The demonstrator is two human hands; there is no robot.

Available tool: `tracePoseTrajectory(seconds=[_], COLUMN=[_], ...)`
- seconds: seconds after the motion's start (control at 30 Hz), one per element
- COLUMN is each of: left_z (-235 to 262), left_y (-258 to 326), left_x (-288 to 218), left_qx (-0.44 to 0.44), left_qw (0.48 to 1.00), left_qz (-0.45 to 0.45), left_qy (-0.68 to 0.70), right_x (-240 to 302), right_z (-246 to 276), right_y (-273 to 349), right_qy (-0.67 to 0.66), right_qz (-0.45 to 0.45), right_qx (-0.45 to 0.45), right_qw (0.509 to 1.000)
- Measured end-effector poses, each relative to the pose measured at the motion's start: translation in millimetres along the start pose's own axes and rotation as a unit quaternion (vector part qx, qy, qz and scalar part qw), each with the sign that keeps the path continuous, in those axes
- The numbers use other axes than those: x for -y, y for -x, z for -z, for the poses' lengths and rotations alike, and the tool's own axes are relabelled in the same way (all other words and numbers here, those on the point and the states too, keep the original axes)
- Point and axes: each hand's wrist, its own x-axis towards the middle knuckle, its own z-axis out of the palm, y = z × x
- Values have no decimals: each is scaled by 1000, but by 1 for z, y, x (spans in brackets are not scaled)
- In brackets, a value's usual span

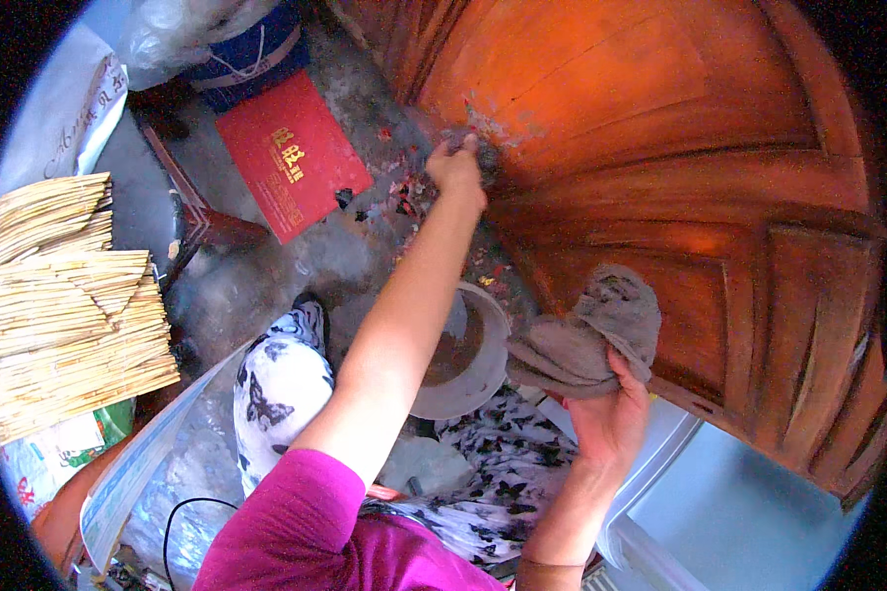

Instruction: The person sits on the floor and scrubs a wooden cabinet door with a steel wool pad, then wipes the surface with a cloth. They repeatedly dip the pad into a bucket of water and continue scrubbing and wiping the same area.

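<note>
Stretched out to the foot of an orange-brown wooden panel [601, 89], my left hand [455, 169] is closed round a dark grey wad [485, 158] whose kind I cannot make out. It presses near a patch where the panel's surface is scuffed and pale. My right hand [611, 419] holds up a folded grey-brown rag [586, 345] in front of the panel's lower part. Below my left forearm stands a round pale bucket [498, 320] with murky water in it, partly hidden by the arm.
A flat red box [315, 138] lies on the grey floor, with red and dark scraps [404, 192] beside it. At the left are stacked straw-like bundles [59, 305] and a dark stool leg [232, 231]. A blue container [256, 59] stands behind the box.
</note>
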Motion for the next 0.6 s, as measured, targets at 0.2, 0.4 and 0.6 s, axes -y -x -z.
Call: tracePoseTrajectory(seconds=[0.2,0.4,0.6], left_z=[-6,-18,-8], left_y=[5,98,0], left_x=[8,4,8], left_qx=[-67,93,-119], left_qw=[965,886,948], left_qz=[-144,-392,-246], left_qy=[-211,-229,-164], right_x=[1,2,-4], right_z=[6,-3,-19], right_y=[-9,-3,-3], right_qy=[3,-13,-34], right_qz=[14,-1,-10], right_qx=[37,32,7], right_qw=[999,999,999])
